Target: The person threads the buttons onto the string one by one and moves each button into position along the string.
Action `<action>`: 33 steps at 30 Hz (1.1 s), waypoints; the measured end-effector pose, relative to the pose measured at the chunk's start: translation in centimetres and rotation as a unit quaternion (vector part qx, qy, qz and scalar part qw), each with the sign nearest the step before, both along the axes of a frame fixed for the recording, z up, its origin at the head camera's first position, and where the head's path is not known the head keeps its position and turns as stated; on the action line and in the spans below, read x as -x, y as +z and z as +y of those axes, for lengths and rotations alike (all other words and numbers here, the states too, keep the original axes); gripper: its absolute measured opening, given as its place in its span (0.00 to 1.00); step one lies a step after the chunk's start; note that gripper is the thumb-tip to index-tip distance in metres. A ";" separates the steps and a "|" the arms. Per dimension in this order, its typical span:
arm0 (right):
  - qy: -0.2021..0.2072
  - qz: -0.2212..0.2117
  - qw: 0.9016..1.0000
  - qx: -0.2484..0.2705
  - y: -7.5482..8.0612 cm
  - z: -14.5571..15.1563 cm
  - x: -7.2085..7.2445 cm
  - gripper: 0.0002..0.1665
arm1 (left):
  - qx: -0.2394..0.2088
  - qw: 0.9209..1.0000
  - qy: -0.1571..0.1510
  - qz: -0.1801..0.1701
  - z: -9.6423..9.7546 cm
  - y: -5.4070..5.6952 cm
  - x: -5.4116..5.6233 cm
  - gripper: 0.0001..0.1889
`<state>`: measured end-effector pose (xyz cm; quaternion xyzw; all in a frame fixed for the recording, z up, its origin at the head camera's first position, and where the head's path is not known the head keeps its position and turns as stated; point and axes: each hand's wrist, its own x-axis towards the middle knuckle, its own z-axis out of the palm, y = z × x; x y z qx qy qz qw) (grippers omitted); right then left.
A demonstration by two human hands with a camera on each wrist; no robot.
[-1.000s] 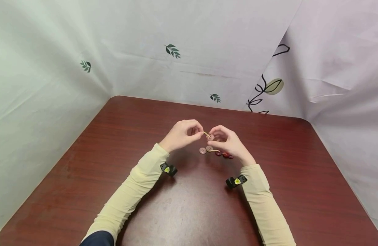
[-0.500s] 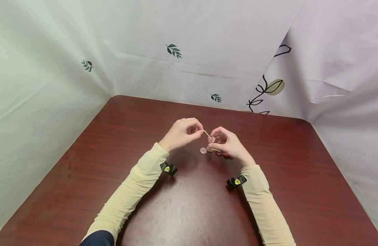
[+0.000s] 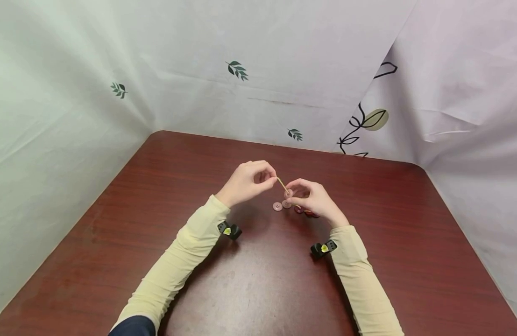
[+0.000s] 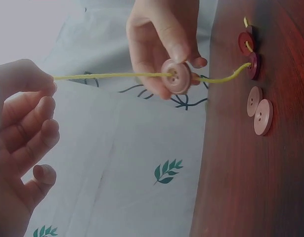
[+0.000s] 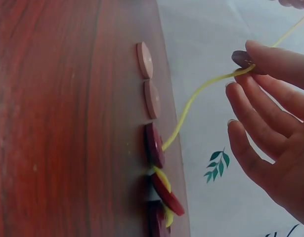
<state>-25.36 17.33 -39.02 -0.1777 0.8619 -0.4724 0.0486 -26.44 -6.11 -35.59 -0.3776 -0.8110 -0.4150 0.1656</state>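
My left hand (image 3: 250, 183) pinches one end of a yellow cord (image 4: 112, 75) and holds it taut. In my right hand (image 3: 315, 198), thumb and fingers grip a pale pink button (image 4: 175, 77) by its edge, above the table. The cord passes through a hole of this button and drops in a slack curve to a dark red button (image 4: 254, 66). Beyond it, a red button (image 4: 245, 43) and another dark one are strung on the same cord. Two loose pink buttons lie side by side: the nearer one (image 4: 263, 117) and its neighbour (image 4: 254, 101).
The dark reddish-brown table (image 3: 250, 280) has rounded far corners. White cloth (image 3: 191, 70) with leaf prints hangs behind and at the sides. Each wrist carries a black strapped camera, one on the left (image 3: 230, 230) and one on the right (image 3: 323, 248).
My right hand has shifted slightly down with the pink button, and more yellow cord shows between the button and my left hand. My left hand has barely moved.
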 end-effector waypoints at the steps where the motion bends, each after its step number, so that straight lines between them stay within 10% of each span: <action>1: 0.000 -0.005 1.000 -0.003 -0.1 0.1 0.0 0.18 | -0.001 1.000 0.000 0.001 0.0 0.0 0.0 0.01; 33: 0.036 0.023 0.988 -0.146 -1.3 1.6 0.6 0.15 | -0.023 1.000 0.005 -0.001 -0.1 0.0 0.0 0.03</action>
